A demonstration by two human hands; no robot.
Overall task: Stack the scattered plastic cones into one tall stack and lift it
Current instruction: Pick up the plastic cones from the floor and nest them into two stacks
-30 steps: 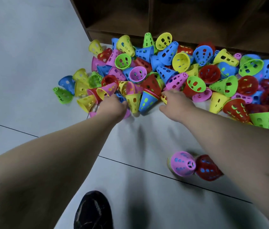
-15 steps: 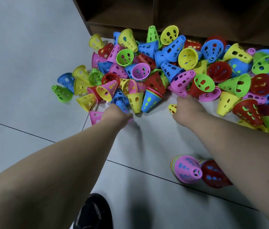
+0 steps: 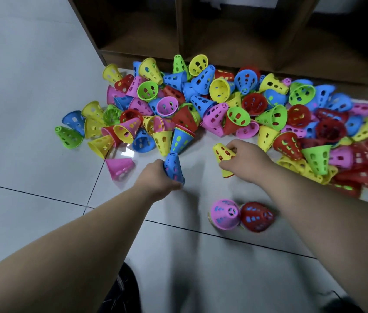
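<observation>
Head view looks down on a grey tiled floor (image 3: 31, 109), with a dark wooden shelf unit (image 3: 235, 41) along the far edge and the pile of cones (image 3: 223, 105) heaped against its base, spreading from left to far right. Most of the task's cones lie there on their sides or mouth-up, unstacked. They are perforated plastic in blue, yellow, green, pink and red, each tapering to a small flat tip, a shape that should nest easily. Nearer, right of centre, a pink-topped stack (image 3: 224, 214) and a red-topped stack (image 3: 256, 216) sit side by side, seemingly touching, probably parked clear of the heap to be built on. The left hand (image 3: 155, 179) curls round a blue cone (image 3: 173, 167), tip pointing away, just near of the pile's edge. Pink shows through its holes, so a second cone may sit inside. The right hand (image 3: 248, 161) pinches a yellow cone (image 3: 223, 154) by its wide end, tip aimed left and away, which suggests the two are about to be nested. A lone pink cone (image 3: 119, 167) lies on its side left of the left hand.
</observation>
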